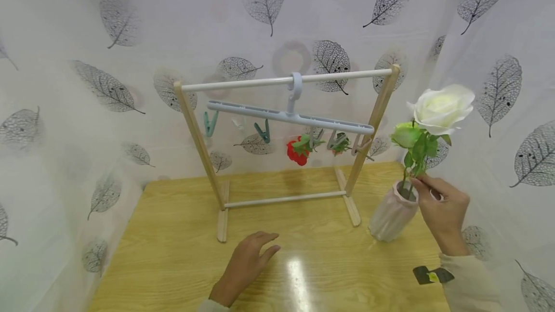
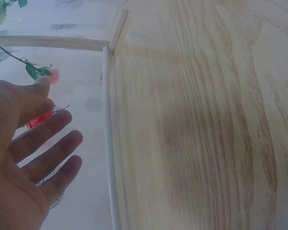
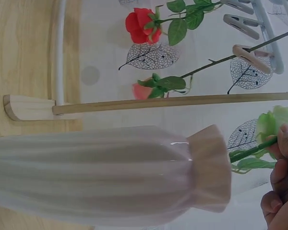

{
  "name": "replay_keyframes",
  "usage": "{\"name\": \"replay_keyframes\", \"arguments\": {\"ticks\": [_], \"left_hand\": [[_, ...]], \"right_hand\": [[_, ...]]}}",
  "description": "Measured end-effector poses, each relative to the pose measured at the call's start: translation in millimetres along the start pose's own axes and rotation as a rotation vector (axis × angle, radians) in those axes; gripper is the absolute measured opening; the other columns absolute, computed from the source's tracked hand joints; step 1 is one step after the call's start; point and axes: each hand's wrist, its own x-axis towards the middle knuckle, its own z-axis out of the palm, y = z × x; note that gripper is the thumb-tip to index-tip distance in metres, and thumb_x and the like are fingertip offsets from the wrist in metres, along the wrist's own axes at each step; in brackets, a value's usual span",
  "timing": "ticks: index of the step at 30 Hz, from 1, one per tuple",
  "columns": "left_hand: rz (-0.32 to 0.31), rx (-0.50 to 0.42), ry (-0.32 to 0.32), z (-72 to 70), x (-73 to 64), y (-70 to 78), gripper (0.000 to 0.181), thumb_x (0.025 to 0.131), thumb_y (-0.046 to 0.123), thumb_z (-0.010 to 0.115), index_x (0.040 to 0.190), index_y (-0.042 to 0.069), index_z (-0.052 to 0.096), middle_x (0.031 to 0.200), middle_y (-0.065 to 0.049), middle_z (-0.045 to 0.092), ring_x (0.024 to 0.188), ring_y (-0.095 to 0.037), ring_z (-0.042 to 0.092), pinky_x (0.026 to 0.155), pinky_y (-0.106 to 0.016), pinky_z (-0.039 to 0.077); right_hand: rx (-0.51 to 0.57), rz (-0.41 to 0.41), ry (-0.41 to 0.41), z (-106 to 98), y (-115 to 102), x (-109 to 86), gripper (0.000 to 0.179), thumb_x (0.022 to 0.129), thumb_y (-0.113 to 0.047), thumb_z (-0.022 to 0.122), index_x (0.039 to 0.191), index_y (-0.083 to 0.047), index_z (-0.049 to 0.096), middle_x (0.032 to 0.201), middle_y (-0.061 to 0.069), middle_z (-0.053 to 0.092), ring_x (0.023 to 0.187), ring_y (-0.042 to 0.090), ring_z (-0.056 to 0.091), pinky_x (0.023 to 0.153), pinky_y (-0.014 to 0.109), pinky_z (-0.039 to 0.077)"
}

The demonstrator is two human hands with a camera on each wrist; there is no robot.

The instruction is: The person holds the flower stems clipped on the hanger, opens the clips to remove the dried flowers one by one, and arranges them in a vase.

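Observation:
At the right of the head view, a white rose (image 1: 442, 110) with a pale green bud (image 1: 406, 135) stands in a ribbed pale vase (image 1: 393, 213). My right hand (image 1: 440, 206) pinches its green stem (image 3: 254, 150) between thumb and fingertips, just above the vase mouth. The lower stem is hidden inside the vase. My left hand (image 1: 248, 264) is held over the table in front of the rack, fingers loosely extended, holding nothing. In the left wrist view its palm and spread fingers show, with a red rose and a pink rose (image 2: 54, 75) beyond them.
A wooden rack (image 1: 196, 143) with white bars carries a pale blue clip hanger (image 1: 290, 117). Teal clothespins (image 1: 262, 131) hang at its left. At its right, pinkish clothespins (image 3: 252, 58) hold a red rose (image 1: 297, 150) and a pink rose upside down. Leaf-printed curtains surround the table (image 1: 173, 254).

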Motion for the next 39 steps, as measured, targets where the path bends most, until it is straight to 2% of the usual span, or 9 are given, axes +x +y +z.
{"name": "replay_keyframes", "arguments": {"ticks": [9,12,22,25,29,32,36,39], "left_hand": [[0.001,0.006,-0.001,2.7,-0.1,-1.6,0.03,0.097,0.024,0.071,0.123,0.011,0.072,0.114,-0.001,0.072,0.106,-0.018,0.068,0.091,-0.039,0.059],[-0.006,0.009,-0.004,2.5,-0.4,-0.4,0.029,0.097,0.024,0.07,0.123,0.012,0.072,0.113,0.002,0.072,0.105,-0.018,0.068,0.09,-0.039,0.059],[-0.004,-0.003,-0.009,2.2,-0.5,0.5,0.029,0.098,0.023,0.07,0.123,0.01,0.072,0.114,-0.003,0.072,0.106,-0.02,0.068,0.09,-0.04,0.059],[-0.01,-0.003,-0.006,2.6,-1.3,0.6,0.028,0.097,0.021,0.07,0.123,0.01,0.072,0.115,-0.002,0.072,0.106,-0.02,0.068,0.09,-0.04,0.059],[-0.012,0.011,0.002,3.5,-2.0,0.5,0.028,0.097,0.021,0.071,0.122,0.011,0.072,0.115,0.0,0.072,0.106,-0.02,0.068,0.09,-0.04,0.059],[-0.017,0.013,0.001,4.0,-2.1,0.2,0.028,0.097,0.022,0.07,0.123,0.011,0.072,0.115,0.0,0.072,0.106,-0.02,0.068,0.089,-0.04,0.059],[-0.026,0.019,-0.002,2.6,-2.2,0.0,0.028,0.098,0.022,0.069,0.123,0.01,0.072,0.115,-0.001,0.072,0.107,-0.02,0.068,0.09,-0.04,0.059],[-0.019,0.023,0.012,-0.5,-1.7,-0.4,0.029,0.098,0.021,0.07,0.123,0.008,0.071,0.116,-0.004,0.072,0.107,-0.021,0.068,0.09,-0.038,0.059]], "right_hand": [[-0.001,0.091,-0.04,2,6,-13.2,0.015,0.071,0.02,0.08,0.083,0.012,0.075,0.084,-0.029,0.063,0.067,-0.013,0.052,0.062,0.005,0.038],[-0.021,0.094,-0.055,1,9,-16.7,0.015,0.073,0.017,0.082,0.085,0.01,0.076,0.086,-0.03,0.061,0.069,-0.013,0.053,0.063,0.006,0.038],[-0.018,0.12,-0.113,1,15,-24.5,0.017,0.073,0.018,0.082,0.087,0.011,0.076,0.081,-0.026,0.062,0.066,-0.009,0.051,0.066,0.007,0.04],[-0.044,0.135,-0.133,1,15,-25.5,0.018,0.074,0.016,0.082,0.089,0.01,0.076,0.079,-0.018,0.066,0.068,-0.009,0.051,0.071,0.009,0.041],[-0.101,0.147,-0.167,0,13,-26.3,0.019,0.076,0.013,0.082,0.094,0.007,0.077,0.085,0.005,0.074,0.074,-0.007,0.05,0.076,0.013,0.038],[-0.14,0.165,-0.193,-4,9,-26.0,0.019,0.078,0.009,0.082,0.096,0.003,0.079,0.088,0.011,0.075,0.076,-0.007,0.049,0.075,0.016,0.036],[-0.153,0.155,-0.192,-11,3,-24.1,0.02,0.078,0.011,0.081,0.096,0.001,0.079,0.085,0.006,0.075,0.076,-0.007,0.049,0.075,0.016,0.034],[-0.149,0.131,-0.174,-15,-1,-21.6,0.021,0.077,0.012,0.081,0.095,0.002,0.079,0.085,-0.006,0.073,0.076,-0.007,0.049,0.075,0.015,0.033]]}}
